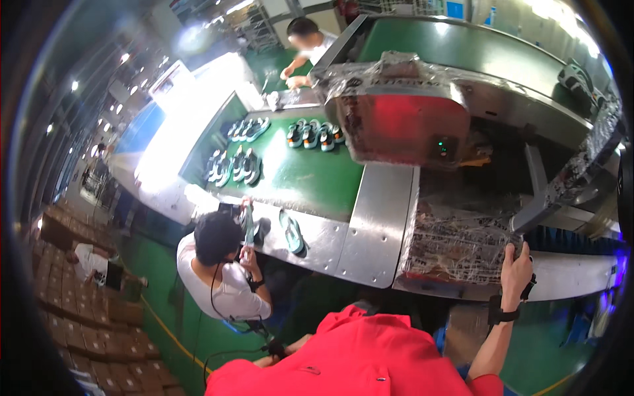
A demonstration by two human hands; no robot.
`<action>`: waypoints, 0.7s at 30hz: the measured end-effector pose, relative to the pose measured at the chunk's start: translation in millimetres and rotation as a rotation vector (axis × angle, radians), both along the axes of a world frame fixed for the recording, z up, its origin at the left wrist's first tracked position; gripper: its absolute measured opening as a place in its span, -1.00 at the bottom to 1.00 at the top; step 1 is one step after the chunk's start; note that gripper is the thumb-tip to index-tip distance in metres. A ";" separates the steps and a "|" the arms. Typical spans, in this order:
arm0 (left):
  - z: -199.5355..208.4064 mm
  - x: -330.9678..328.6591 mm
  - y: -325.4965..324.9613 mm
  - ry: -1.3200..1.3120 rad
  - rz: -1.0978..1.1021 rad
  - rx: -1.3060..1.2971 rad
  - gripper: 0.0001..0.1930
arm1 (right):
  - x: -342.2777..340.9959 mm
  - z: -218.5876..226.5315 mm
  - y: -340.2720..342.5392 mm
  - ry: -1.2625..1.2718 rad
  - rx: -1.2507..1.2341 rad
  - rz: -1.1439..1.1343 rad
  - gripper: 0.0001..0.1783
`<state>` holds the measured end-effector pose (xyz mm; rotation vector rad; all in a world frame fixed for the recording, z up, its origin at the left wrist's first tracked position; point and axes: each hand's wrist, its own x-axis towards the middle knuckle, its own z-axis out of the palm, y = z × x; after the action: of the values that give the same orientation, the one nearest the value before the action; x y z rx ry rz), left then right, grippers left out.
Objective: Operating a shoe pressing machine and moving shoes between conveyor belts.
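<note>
Nearest the camera, the person's red shirt (370, 360) fills the lower middle and hides most of the left arm. Only the left hand (274, 350) shows beside it, low and small, with a dark strap at the wrist — whether its fingers are curled or loose cannot be told, nor what they touch.

The right arm rises from the lower edge, forearm bare and nearly upright, a black band at the wrist. The right hand (516, 267) is raised at the front edge of the machine, its fingers clenched around the lower end of a grey metal lever (538, 208) that slants up and to the right. Just left of the hand sits a panel wrapped in wrinkled clear plastic film (456, 244); what lies beneath the film is hard to make out.

Further off, a seated co-worker in a white shirt (221, 270) holds a teal sandal sole (248, 228) upright in both hands at the steel table (370, 224). Another sole (291, 232) lies flat on the table beside them. Beyond, rows of soles (238, 165) rest on the green conveyor belt (310, 178).
</note>
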<state>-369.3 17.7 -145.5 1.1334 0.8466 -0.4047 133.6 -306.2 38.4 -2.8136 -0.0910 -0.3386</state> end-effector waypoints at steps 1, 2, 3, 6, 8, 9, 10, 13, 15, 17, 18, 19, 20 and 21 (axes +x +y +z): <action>0.6 4.1 2.9 -0.023 -0.008 0.002 -0.58 | -1.0 2.1 -3.3 -0.011 0.006 -0.015 -0.40; 2.0 4.6 1.3 -0.052 0.006 0.003 -0.58 | -1.5 3.4 -1.8 -0.023 0.018 -0.010 -0.39; 2.8 7.6 0.3 -0.085 0.021 0.006 -0.58 | -0.5 -0.6 -6.4 -0.045 0.045 0.003 -0.38; 7.6 10.2 -3.4 -0.119 0.067 0.017 -0.58 | 0.0 7.7 -1.2 0.051 0.053 -0.015 -0.30; 15.3 13.0 -6.9 -0.080 0.027 0.017 -0.59 | 3.8 0.3 -6.8 0.036 0.039 0.007 -0.29; 19.5 12.9 -9.3 -0.061 0.010 0.021 -0.59 | 6.2 -4.3 -10.7 0.015 0.026 0.004 -0.29; 23.7 14.6 -9.8 -0.046 -0.024 0.024 -0.60 | 7.6 -7.1 -14.1 0.018 0.028 0.021 -0.29; 43.8 21.8 -3.6 0.009 -0.158 0.053 -0.61 | 14.3 -23.3 -22.2 -0.088 -0.018 0.053 -0.33; 65.2 39.9 12.9 0.017 -0.287 0.109 -0.62 | 10.5 -17.0 -14.3 -0.048 -0.025 0.053 -0.33; 61.3 47.8 55.2 -0.501 -0.483 0.311 -0.80 | 7.8 -11.8 -6.7 -0.013 -0.024 0.054 -0.33; 62.4 54.3 81.7 -0.601 -0.496 0.486 -0.79 | 6.8 -10.7 -4.8 -0.020 -0.020 0.061 -0.33; 112.0 100.4 97.2 -0.435 -0.525 0.625 -0.76 | 5.7 -10.8 -10.3 -0.030 -0.032 0.035 -0.33; 148.4 126.8 106.8 -0.482 -0.428 0.818 -0.75 | 6.1 -12.8 -10.1 -0.031 -0.024 0.028 -0.33; 176.8 152.1 116.0 -0.393 -0.141 0.569 -0.71 | 6.3 -13.1 -12.7 -0.045 -0.019 0.028 -0.35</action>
<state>-217.3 133.6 31.3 1.7381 0.5428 -0.0400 139.9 -319.0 25.3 -2.8206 -0.1445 -0.3973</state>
